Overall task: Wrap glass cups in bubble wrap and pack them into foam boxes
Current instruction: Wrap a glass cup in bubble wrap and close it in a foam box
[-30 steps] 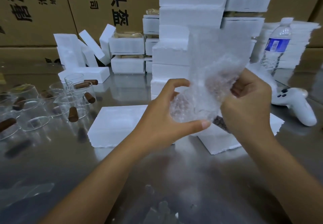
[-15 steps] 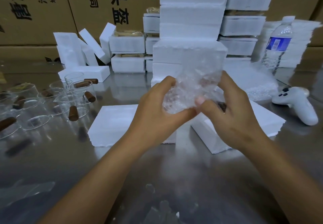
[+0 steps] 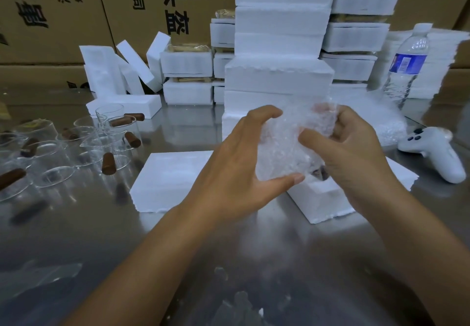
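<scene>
Two bare forearms are reaching out over the steel desk point(image 3: 229, 262) toward the open foam box point(image 3: 320, 198), which is sitting near the middle of the desk. Just above that box, the left hand point(image 3: 236, 163) is gripping the bubble-wrap bundle point(image 3: 287, 147), with its fingers curling over the top and its thumb hooking underneath. The right hand point(image 3: 356, 163) is clasping the same bundle from the other side, its thumb pressing into the front. The wrap is hiding whatever is inside. A brown piece is showing at the box's rim, and I cannot tell whether it belongs to the bundle or the box.

Touching the box's left side, a closed foam slab point(image 3: 173, 181) is lying flat. Well to the left of the box, bare glass cups point(image 3: 76, 147) with brown handles are crowding together. To the box's right a white controller point(image 3: 435, 153) is lying, with loose bubble wrap point(image 3: 389, 127) just behind it. Behind the box a stack of foam boxes point(image 3: 279, 46) is rising, a water bottle point(image 3: 407, 66) is standing to the far right, and cardboard cartons point(image 3: 63, 20) are lining the back.
</scene>
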